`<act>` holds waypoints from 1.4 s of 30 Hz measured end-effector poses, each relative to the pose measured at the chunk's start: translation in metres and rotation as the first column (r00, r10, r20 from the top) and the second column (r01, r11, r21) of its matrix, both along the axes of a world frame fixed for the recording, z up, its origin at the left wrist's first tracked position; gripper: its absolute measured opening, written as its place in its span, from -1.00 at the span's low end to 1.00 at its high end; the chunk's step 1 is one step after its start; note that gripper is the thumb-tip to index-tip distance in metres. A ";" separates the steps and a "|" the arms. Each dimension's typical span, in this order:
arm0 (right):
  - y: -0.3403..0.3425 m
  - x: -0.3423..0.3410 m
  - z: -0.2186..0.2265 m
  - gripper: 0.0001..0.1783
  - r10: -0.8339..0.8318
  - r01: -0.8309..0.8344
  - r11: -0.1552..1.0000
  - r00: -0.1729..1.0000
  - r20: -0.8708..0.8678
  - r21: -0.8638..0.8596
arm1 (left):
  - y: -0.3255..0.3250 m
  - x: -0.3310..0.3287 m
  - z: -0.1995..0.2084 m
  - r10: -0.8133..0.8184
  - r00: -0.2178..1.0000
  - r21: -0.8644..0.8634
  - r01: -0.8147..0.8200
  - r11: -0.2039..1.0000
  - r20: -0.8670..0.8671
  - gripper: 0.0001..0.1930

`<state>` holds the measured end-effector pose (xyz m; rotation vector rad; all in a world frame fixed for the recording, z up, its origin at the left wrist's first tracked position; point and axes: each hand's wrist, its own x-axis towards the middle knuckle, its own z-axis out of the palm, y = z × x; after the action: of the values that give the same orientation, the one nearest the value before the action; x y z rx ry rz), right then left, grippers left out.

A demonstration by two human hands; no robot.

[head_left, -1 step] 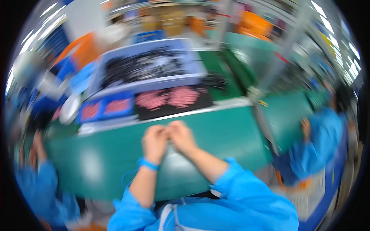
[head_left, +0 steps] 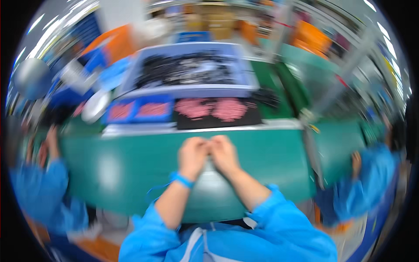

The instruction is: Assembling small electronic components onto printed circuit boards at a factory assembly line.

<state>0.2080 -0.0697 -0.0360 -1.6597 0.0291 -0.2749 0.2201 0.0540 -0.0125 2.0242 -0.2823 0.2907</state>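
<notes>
My left hand [head_left: 193, 158] and my right hand [head_left: 224, 153] meet fingertip to fingertip above the green tabletop [head_left: 144, 174]. Both have curled, closed fingers, and anything pinched between them is hidden and blurred. A blue band [head_left: 182, 180] circles my left wrist, with a thin cord trailing from it. Just beyond my hands lies a black mat [head_left: 218, 125] bearing two heaps of small pink pieces [head_left: 229, 109]. Left of the mat, two small blue trays [head_left: 152, 118] hold more pink pieces.
Behind the mat stands a large pale-blue bin [head_left: 192, 91] of black parts. Black pieces [head_left: 266, 97] lie to its right. A metal post [head_left: 345, 61] rises at the right. Co-workers in blue sleeves sit at the left [head_left: 39, 187] and right [head_left: 366, 174].
The whole view has turned, so the table and trays now appear level and farther right in the picture. My hands stay together in the same pose.
</notes>
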 end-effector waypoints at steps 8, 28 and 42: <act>0.008 -0.004 -0.013 -0.90 0.176 -0.181 0.978 0.983 0.050 0.104 | 0.016 -0.010 -0.008 0.058 0.998 -0.032 -0.057 0.998 0.031 -0.91; 0.005 -0.006 0.001 -0.82 0.154 -0.156 0.985 0.987 0.040 0.070 | 0.011 -0.009 -0.008 0.125 0.991 0.050 -0.122 0.991 -0.049 -0.97; 0.001 -0.002 -0.004 -0.83 0.185 -0.186 0.980 0.983 0.024 0.074 | 0.011 -0.010 -0.005 0.130 0.988 0.097 -0.121 0.988 -0.082 -0.96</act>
<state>0.2056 -0.0683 -0.0400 -1.5723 -0.1258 -0.1442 0.2099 0.0647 -0.0175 2.1438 -0.1148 0.2700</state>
